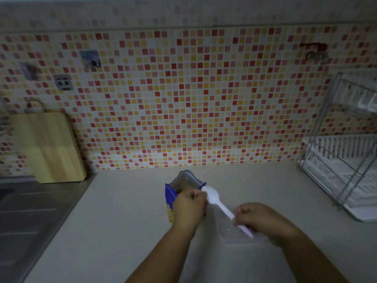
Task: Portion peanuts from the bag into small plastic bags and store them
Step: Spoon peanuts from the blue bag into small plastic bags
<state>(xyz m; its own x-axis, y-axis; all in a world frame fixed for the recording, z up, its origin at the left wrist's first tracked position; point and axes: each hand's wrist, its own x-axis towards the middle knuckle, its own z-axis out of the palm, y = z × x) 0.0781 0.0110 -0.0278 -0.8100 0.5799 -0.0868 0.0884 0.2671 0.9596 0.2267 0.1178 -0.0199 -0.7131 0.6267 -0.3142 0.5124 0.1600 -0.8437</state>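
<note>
**Bench stock, peanut portioning: items as seen**

1. Peanut bag [171,198]: blue, standing upright on the pale bench [122,221] near the tiled wall [183,99], mouth open at the top (silvery lining visible). Peanuts show through a clear panel low on its left side.
2. Left hand [188,209]: fingers closed on the right edge of the bag's mouth, gripping it.
3. White plastic spoon [216,201]: bowl just beside the bag's open mouth and touching the left hand's knuckles; handle slopes down to the right.
4. Right hand [259,220]: fingers curled shut around the spoon's handle, the tip of which pokes out below the fist.
5. Clear plastic item [234,231]: lying on the bench under the spoon and right hand (too faint to tell whether a small bag or a lid).
6. Wooden cutting board [49,148]: leaning upright against the wall at far left, beside the steel sink drainer [30,211].
7. White dish rack [346,170]: wire-framed, at the bench's right end, well apart from the bag.
</note>
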